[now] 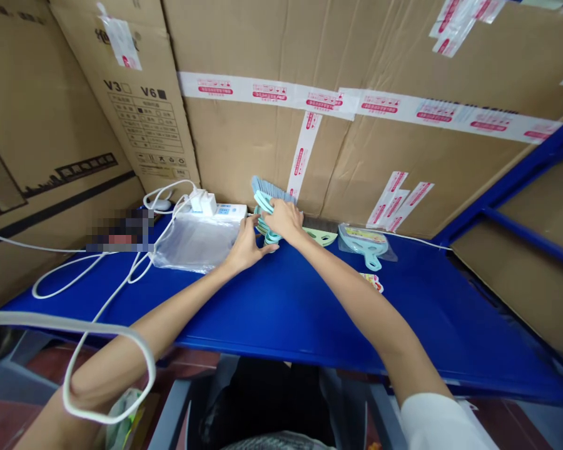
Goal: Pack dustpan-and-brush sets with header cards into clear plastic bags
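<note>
By the cardboard wall stands a small bunch of light-blue plastic pieces, with a brush on top that has grey-blue bristles. My right hand reaches over it, its fingers closed around the brush's light-blue body. At the left side of the bunch is my left hand, thumb and fingers apart, the fingertips close to the light-blue pieces. Whether those fingertips press on them I cannot tell. To the right of my right hand lies a pale green plastic piece, partly behind my wrist.
Clear plastic bags lie left of my hands, before a white power strip with plugs. White cables loop across the left side. A bagged light-blue dustpan and a colourful card lie right on the blue table.
</note>
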{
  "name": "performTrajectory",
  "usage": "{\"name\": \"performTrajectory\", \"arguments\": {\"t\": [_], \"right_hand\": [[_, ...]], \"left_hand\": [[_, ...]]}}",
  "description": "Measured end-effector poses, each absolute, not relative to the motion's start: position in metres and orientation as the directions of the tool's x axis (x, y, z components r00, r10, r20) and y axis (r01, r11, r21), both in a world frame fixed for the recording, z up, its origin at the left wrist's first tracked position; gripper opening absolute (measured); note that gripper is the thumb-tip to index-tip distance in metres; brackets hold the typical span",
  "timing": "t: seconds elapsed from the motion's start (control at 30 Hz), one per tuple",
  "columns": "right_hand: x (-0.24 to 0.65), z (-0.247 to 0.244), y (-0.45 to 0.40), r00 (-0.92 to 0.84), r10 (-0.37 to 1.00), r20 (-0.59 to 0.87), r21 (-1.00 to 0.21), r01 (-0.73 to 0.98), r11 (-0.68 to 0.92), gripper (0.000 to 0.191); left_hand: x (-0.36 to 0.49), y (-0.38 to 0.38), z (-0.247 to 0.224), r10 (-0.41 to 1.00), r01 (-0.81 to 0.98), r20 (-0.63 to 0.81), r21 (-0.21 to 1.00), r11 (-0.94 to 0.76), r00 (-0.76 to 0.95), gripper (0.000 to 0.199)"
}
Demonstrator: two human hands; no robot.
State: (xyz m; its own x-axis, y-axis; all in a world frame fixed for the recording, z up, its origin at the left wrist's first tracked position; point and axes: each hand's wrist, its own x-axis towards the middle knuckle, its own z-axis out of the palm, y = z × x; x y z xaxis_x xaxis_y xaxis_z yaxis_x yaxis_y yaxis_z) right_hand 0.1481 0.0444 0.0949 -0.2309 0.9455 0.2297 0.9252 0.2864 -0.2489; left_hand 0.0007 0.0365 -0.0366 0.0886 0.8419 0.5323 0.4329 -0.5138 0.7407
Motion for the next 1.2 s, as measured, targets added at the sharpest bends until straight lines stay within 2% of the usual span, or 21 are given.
{"name": "performTrajectory", "arguments": {"t": [0.07, 0.13, 0.2, 0.27, 0.4, 0.53, 0.63, 0.87, 1.0, 1.1, 1.2], "right_hand": [[0.160, 0.107, 0.038, -0.202, 0.941, 0.271, -0.249, 0.930, 0.271, 0.036], [0.180, 0.114, 0.031, -0.145, 0.938, 0.315, -0.226, 0.949, 0.222, 0.036], [0.205, 0.113, 0.026, -0.083, 0.931, 0.354, -0.151, 0.978, 0.144, 0.034], [0.227, 0.104, 0.024, -0.029, 0.948, 0.316, -0.068, 0.996, 0.053, 0.035], [0.247, 0.078, 0.028, 0.058, 0.987, 0.152, 0.040, 0.997, -0.065, 0.041], [0.240, 0.060, 0.036, 0.062, 0.989, 0.138, 0.049, 0.996, -0.070, 0.051], [0.234, 0.053, 0.039, 0.006, 0.992, 0.126, 0.058, 0.998, -0.014, 0.049], [0.240, 0.046, 0.030, -0.072, 0.990, 0.121, 0.096, 0.994, 0.061, 0.045], [0.244, 0.047, 0.014, -0.097, 0.983, 0.155, 0.103, 0.991, 0.082, 0.048], [0.247, 0.043, 0.003, -0.167, 0.976, 0.142, 0.099, 0.983, 0.154, 0.053], [0.253, 0.032, -0.001, -0.238, 0.964, 0.120, 0.090, 0.969, 0.228, 0.047]], "left_hand": [[0.002, 0.031, -0.032, 0.813, 0.516, 0.570, 0.665, -0.540, 0.117, 0.086], [0.002, 0.027, -0.027, 0.763, 0.591, 0.612, 0.544, -0.596, 0.206, 0.062], [0.002, 0.025, -0.024, 0.721, 0.645, 0.626, 0.426, -0.635, 0.296, 0.034], [0.002, 0.025, -0.023, 0.707, 0.679, 0.624, 0.361, -0.639, 0.333, 0.019], [0.006, 0.021, -0.020, 0.710, 0.739, 0.629, 0.306, -0.600, 0.316, 0.015], [0.011, 0.015, -0.015, 0.708, 0.794, 0.617, 0.211, -0.570, 0.344, 0.019], [0.013, 0.011, -0.013, 0.711, 0.809, 0.595, 0.164, -0.565, 0.376, 0.020], [0.015, 0.009, -0.014, 0.801, 0.852, 0.469, 0.171, -0.496, 0.372, 0.036], [0.014, 0.011, -0.015, 0.823, 0.838, 0.459, 0.253, -0.483, 0.335, 0.036], [0.012, 0.013, -0.016, 0.832, 0.818, 0.465, 0.321, -0.478, 0.304, 0.035], [0.012, 0.014, -0.018, 0.835, 0.793, 0.476, 0.379, -0.478, 0.276, 0.030]]}}
